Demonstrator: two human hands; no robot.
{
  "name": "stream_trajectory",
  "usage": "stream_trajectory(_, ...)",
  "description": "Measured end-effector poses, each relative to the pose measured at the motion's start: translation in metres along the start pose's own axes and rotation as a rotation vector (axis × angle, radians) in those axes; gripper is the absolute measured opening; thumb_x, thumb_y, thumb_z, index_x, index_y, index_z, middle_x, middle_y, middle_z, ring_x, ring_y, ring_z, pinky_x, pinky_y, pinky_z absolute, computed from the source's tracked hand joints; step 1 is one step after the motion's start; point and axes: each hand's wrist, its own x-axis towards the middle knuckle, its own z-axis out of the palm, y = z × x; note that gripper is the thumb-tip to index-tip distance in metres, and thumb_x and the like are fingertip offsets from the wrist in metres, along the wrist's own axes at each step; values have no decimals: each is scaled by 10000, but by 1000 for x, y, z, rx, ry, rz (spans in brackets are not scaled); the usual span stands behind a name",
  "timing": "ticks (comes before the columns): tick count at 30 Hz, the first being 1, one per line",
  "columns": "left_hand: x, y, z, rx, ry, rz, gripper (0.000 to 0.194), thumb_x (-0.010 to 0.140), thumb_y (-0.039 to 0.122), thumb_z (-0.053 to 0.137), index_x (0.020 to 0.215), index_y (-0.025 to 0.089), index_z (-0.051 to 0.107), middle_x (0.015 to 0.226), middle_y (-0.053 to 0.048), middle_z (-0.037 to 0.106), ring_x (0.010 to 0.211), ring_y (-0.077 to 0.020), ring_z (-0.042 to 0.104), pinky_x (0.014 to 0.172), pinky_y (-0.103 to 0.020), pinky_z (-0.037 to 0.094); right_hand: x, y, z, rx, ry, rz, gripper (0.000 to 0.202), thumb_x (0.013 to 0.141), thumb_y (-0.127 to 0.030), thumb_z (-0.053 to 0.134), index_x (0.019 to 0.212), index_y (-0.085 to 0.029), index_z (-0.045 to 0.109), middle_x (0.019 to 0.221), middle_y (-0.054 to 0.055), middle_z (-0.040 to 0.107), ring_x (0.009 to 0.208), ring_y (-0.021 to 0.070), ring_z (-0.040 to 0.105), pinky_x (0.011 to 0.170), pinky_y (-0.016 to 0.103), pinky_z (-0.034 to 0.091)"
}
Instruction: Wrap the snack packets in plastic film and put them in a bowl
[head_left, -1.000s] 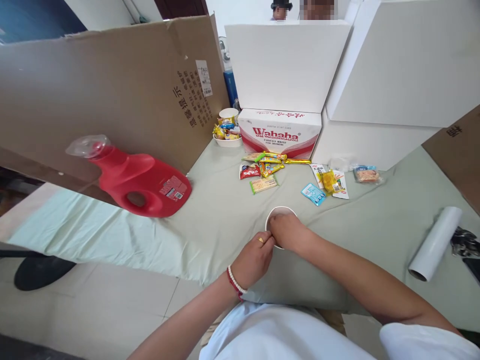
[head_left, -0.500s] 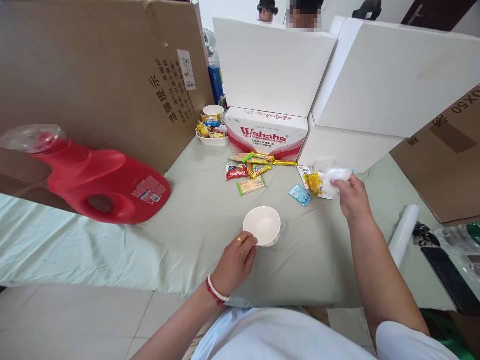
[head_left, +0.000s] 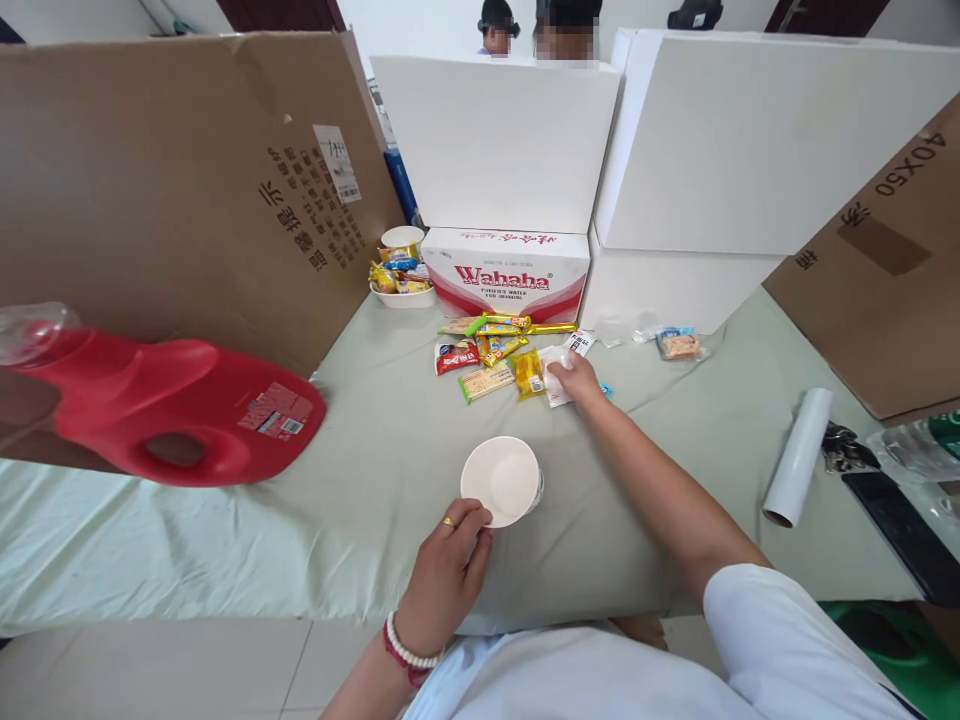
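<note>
My left hand [head_left: 450, 565] pinches the near rim of a white paper bowl [head_left: 501, 480], which stands upright on the green cloth. Farther out, my right hand [head_left: 576, 382] is closed on a crumpled clear-and-white wrapper [head_left: 553, 366]. Touching or just beside that wrapper on its left is a yellow packet [head_left: 529, 375]. Left of it lie a green-and-cream packet [head_left: 486, 381], a red packet [head_left: 456, 355] and several yellow snack sticks [head_left: 502, 350]. A blue packet [head_left: 607, 390] is mostly hidden behind my right hand.
A red jug [head_left: 187, 410] lies at left by a cardboard panel [head_left: 187, 180]. Behind are a Wahaha box [head_left: 510, 268] and a snack-filled bowl [head_left: 405, 297]. A pink-and-blue packet [head_left: 679, 345] sits back right; a white roll [head_left: 799, 458] and black phone [head_left: 900, 535] lie right.
My right hand has moved left with the wrapper, and the yellow packet has shifted left too. The pink-and-blue packet now shows at right. My left hand still holds the bowl; the view has shifted.
</note>
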Motion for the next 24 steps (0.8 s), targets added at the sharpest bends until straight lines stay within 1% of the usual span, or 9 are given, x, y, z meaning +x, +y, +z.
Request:
stream_trajectory(2, 0, 2, -5, 9, 13, -1, 162, 963, 140, 488, 1018, 230, 611, 1032, -56, 675, 839, -150, 706, 717, -252, 571, 2, -1, -18, -55, 108, -23, 322, 849, -438, 497, 1008, -180, 606, 995, 84, 688, 902, 228, 612, 896, 386, 522)
stream_trajectory(4, 1, 4, -9, 19, 24, 8, 164, 964, 131, 493, 1020, 225, 615, 1039, -57, 674, 860, -147, 706, 729, -245, 570, 13, 1, -51, -217, 365, -76, 354, 877, -410, 489, 1096, -150, 590, 1115, 151, 650, 1055, 278, 589, 1015, 453, 464)
stream_trajectory(6, 2, 6, -11, 23, 28, 22, 171, 961, 119, 494, 1025, 219, 618, 1039, -56, 671, 866, -140, 703, 728, -234, 566, 31, 6, -89, -439, 596, -125, 401, 869, -348, 520, 1192, -116, 570, 1295, 221, 566, 1259, 333, 484, 1130, 511, 353)
stream_trajectory(7, 3, 7, -11, 21, 27, 29, 173, 959, 115, 493, 1022, 217, 619, 1034, -55, 670, 863, -137, 701, 721, -229, 564, 42, 10, -106, -533, 609, -130, 427, 869, -328, 537, 1235, -110, 558, 1370, 236, 520, 1331, 350, 422, 1157, 526, 311)
stream_trajectory(10, 4, 10, -9, 3, 21, 34, 179, 957, 110, 485, 1007, 216, 621, 1018, -52, 670, 843, -133, 696, 702, -223, 561, 65, 19, -138, -731, 308, -50, 567, 846, -372, 636, 1328, -94, 531, 1440, 257, 482, 1404, 400, 333, 1159, 573, 285)
stream_trajectory(12, 5, 12, -7, -9, 19, 30, 180, 961, 114, 481, 1014, 216, 619, 1023, -55, 671, 844, -133, 694, 711, -227, 564, 64, 24, -144, -777, 156, -47, 682, 825, -434, 679, 1386, -89, 504, 1477, 262, 462, 1420, 417, 317, 1154, 590, 290)
stream_trajectory(17, 4, 14, -4, -17, 30, -1, 175, 973, 128, 478, 1025, 215, 621, 1039, -63, 672, 861, -139, 693, 730, -238, 568, 7, 34, -108, -601, 222, -256, 545, 991, -435, 411, 1418, -107, 496, 1435, 229, 540, 1356, 328, 454, 1151, 498, 347)
stream_trajectory(20, 6, 14, -5, -24, 21, 0, 178, 967, 122, 480, 1016, 214, 625, 1029, -55, 670, 851, -134, 691, 731, -235, 567, -25, 36, -59, -570, -1, -123, 586, 998, -487, 378, 1370, -66, 548, 1357, 250, 611, 1292, 352, 520, 1122, 481, 383)
stream_trajectory(24, 11, 21, -6, -21, 20, 32, 179, 960, 106, 491, 1029, 209, 621, 1036, -55, 665, 856, -127, 686, 737, -226, 562, -21, 23, 2, -629, 22, 31, 658, 1011, -459, 387, 1454, 22, 459, 1568, 293, 413, 1477, 389, 321, 1213, 515, 234)
